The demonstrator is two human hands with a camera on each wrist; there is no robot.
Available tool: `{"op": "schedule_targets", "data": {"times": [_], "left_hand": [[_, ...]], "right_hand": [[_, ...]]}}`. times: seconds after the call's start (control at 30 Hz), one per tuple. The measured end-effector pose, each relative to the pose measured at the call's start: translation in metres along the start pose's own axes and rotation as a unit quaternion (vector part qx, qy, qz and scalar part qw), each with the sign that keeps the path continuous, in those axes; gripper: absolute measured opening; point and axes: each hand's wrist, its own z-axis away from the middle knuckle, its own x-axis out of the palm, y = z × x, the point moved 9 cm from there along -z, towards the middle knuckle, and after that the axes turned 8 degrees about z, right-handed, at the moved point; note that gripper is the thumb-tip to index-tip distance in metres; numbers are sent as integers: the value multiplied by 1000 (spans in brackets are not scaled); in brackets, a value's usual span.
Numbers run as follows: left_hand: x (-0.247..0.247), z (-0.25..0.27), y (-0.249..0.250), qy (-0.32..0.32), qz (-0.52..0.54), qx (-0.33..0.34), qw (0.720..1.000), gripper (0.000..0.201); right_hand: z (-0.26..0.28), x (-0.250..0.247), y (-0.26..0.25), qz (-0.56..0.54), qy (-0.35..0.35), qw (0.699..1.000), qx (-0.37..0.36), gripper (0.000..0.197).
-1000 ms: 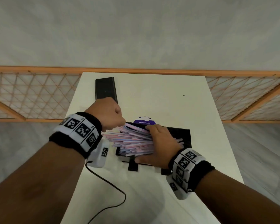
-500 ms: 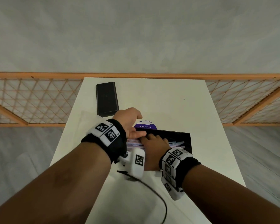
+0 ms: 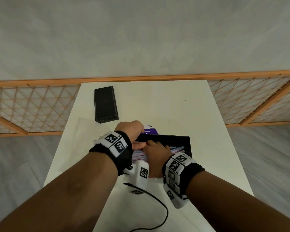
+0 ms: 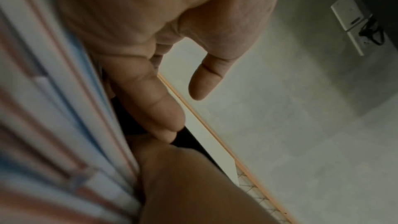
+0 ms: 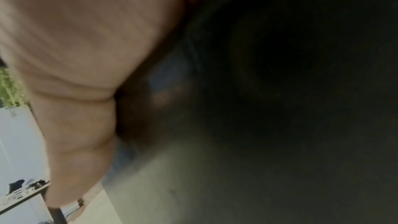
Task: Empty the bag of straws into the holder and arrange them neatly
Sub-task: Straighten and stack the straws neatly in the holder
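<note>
- Straws [image 3: 176,149] are lying lengthwise in the black holder [image 3: 186,143] at the table's [image 3: 157,101] near middle — pink, blue and white, the left ends bunched under my palms.
- I am pressing my right hand [image 3: 155,154] flat on the bundle, fingers laid straight over it, not clasping.
- My left hand [image 3: 132,131] is sitting at the holder's left end, fingers extended against the straw ends; it is grasping nothing.
- I am judging the step as squaring the ends: keep light downward pressure with the right, nudge with the left until the ends sit flush — too hard and straws may buckle.
- Writing: the purple label [image 3: 151,130] behind the holder is showing "Clean as", the rest hidden.
</note>
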Motion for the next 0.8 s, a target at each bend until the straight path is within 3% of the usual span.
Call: {"op": "schedule_targets", "data": {"times": [0.2,0.4,0.47,0.53,0.6,0.63,0.67,0.7,0.73,0.8], "left_hand": [[-4,14,-7,-18,116,-71,991,16],[-5,10,-4,-9,121,-48,991,11],[-9,-2,-2,6,53,-5,999,13],[-9,-5,6,23,-44,53,997,30],[-10,0,9,39,-144,71,986,24],[-5,1,12,45,-305,109,945,21],[-3,-1,16,51,-389,138,910,22],[-6,-5,12,49,-372,134,917,23],[-9,-7,12,42,-289,115,950,24],[-14,-11,19,59,-271,148,949,31]], "right_hand": [[4,-2,3,-6,12,1000,5,98],[6,-4,2,-4,10,1000,12,101],[6,-5,3,-11,18,1000,15,99],[6,-4,5,-22,25,999,19,100],[5,-3,6,-34,34,999,23,100],[4,-2,7,-40,39,998,26,101],[4,-1,8,-45,44,998,29,101],[4,-2,8,-49,50,997,31,103],[4,-2,9,-57,56,996,34,104],[6,-3,11,-80,66,994,35,108]]}}
